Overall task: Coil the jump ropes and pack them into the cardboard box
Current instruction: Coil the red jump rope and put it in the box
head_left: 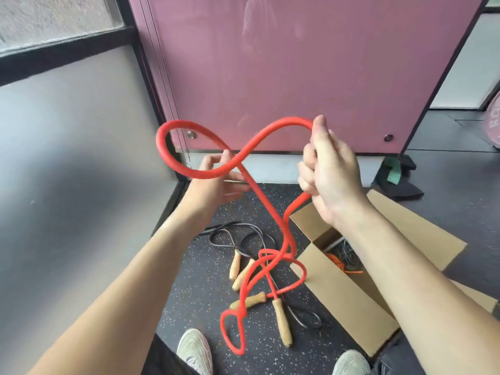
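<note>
A red jump rope [244, 151] loops in the air between my hands, and its tail hangs down to the floor in loose tangles. My right hand [328, 169] grips the rope in a fist at chest height, above the box. My left hand [219, 177] pinches the rope where the loop crosses itself, its other fingers spread. A black jump rope [243, 236] with wooden handles [234, 265] lies on the floor below. The open cardboard box [349, 301] stands at the right and holds coiled black and orange ropes [345, 259].
The floor is dark speckled rubber. A pink panel [284, 63] stands straight ahead and a grey wall at the left. Dark and green objects [397, 174] lie behind the box. My two pale shoes [196, 350] show at the bottom edge.
</note>
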### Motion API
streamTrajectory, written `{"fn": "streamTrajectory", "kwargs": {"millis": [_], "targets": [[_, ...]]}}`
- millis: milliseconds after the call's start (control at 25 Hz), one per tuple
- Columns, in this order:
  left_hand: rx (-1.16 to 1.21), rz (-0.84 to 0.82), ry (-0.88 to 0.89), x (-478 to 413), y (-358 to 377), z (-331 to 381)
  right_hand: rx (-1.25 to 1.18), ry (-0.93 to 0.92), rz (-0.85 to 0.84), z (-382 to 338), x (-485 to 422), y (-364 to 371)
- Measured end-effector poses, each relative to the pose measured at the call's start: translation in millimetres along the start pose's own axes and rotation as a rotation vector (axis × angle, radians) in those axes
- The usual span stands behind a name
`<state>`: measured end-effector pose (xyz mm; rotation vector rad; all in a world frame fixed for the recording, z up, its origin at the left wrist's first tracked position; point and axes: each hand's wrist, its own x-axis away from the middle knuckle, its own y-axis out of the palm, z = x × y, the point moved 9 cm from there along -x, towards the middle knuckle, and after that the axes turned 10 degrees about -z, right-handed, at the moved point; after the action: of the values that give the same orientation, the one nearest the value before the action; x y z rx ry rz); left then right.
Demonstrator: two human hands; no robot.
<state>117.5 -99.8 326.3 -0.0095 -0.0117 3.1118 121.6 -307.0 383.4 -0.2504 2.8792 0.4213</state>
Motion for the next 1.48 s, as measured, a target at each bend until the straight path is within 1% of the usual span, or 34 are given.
{"fn": "streamTrajectory", "kwargs": {"millis": [40,80,120,160,200,280,320,360,400,440,520,560,600,680,760,800,840,880,960,1000,1040,1080,1160,1200,1240,1280,1360,1400,1480], "targets": [[-0.088,-0.165,-0.082,7.1,20.9,-14.3,-0.133,0.018,-0.004,-0.9,1.5,4.4],[-0.226,-0.341,-0.153,18.1,45.2,-33.3,-0.233,0.028,0.005,-3.3,3.0,6.6],[-0.33,-0.496,-0.195,32.4,70.6,-50.8,-0.309,0.031,0.017,-6.7,3.5,6.4],[-0.378,-0.572,-0.194,42.3,90.0,-63.8,-0.367,0.028,0.034,-7.7,1.7,2.7],[-0.369,-0.552,-0.154,45.3,101.1,-68.6,-0.404,0.017,0.052,-10.3,1.4,-0.8],[-0.279,-0.374,-0.047,40.6,102.7,-61.1,-0.423,-0.032,0.079,-19.2,0.0,-10.1],[-0.233,-0.301,-0.027,37.4,99.3,-56.1,-0.431,-0.079,0.058,-24.2,-2.0,-13.0],[-0.194,-0.264,-0.025,36.5,98.6,-50.4,-0.429,-0.128,0.008,-27.6,-3.5,-12.5],[-0.165,-0.259,-0.019,35.9,100.2,-44.6,-0.356,-0.154,-0.056,-27.3,-4.6,-9.6],[-0.147,-0.266,-0.005,36.0,101.0,-38.4,-0.173,-0.14,-0.116,-18.8,-4.2,-4.9],[-0.152,-0.269,0.015,36.2,101.7,-30.4,0.336,0.024,-0.245,18.5,1.0,6.7],[-0.149,-0.261,0.007,34.8,100.6,-30.1,0.531,0.091,-0.261,35.5,2.5,5.5],[-0.135,-0.254,-0.01,33.4,99.0,-32.9,0.665,0.104,-0.228,43.6,1.4,0.5],[-0.114,-0.262,-0.027,34.5,99.1,-35.8,0.768,0.088,-0.173,43.6,-0.2,-4.5],[-0.163,-0.225,0.022,34.9,94.5,-30.8,0.78,0.106,-0.187,44.1,-0.4,-0.4],[-0.194,-0.167,0.053,33.9,87.3,-25.7,0.781,0.089,-0.168,42.1,-1.7,-0.9],[-0.191,-0.089,0.073,31.2,74.4,-21.4,0.774,0.053,-0.111,37.8,-5.4,-7.3],[-0.126,-0.011,0.064,27.3,58.7,-18.5,0.76,0.002,-0.01,28.6,-10.1,-22.1],[0.096,0.123,-0.003,18.9,21.7,-17.4,0.775,-0.101,0.242,4.1,-20.3,-72.2],[0.124,0.172,-0.009,17.5,2.7,-12.8,0.79,-0.128,0.333,-6.6,-24.7,-98.3],[0.021,0.214,0.011,17.4,-17.0,-2.0,0.802,-0.14,0.391,-15.1,-27.0,-120.1],[-0.215,0.25,0.049,17.1,-37.4,9.8,0.821,-0.147,0.423,-21.5,-26.9,-137.5],[-0.825,0.378,0.156,25.3,-71.4,38.0,0.904,-0.167,0.497,-34.2,-20.5,-165.0],[-0.999,0.45,0.186,31.6,-87.7,45.2,0.951,-0.184,0.559,-42.0,-14.1,-179.4],[-1.041,0.506,0.189,37.7,-105.2,46.1,0.985,-0.192,0.635,-50.7,-5.7,-193.8],[-0.981,0.544,0.163,42.6,-119.8,42.9,1.009,-0.195,0.705,-59.3,1.4,-209.0],[-0.719,0.536,0.162,42.4,-130.7,34.8,1.042,-0.145,0.77,-65.1,9.9,-226.6],[-0.598,0.505,0.211,39.6,-126.9,35.2,1.084,-0.118,0.747,-61.2,10.4,-220.8],[-0.412,0.443,0.329,34.7,-109.1,47.7,1.253,-0.065,0.589,-39.8,5.4,-183.8]]}}
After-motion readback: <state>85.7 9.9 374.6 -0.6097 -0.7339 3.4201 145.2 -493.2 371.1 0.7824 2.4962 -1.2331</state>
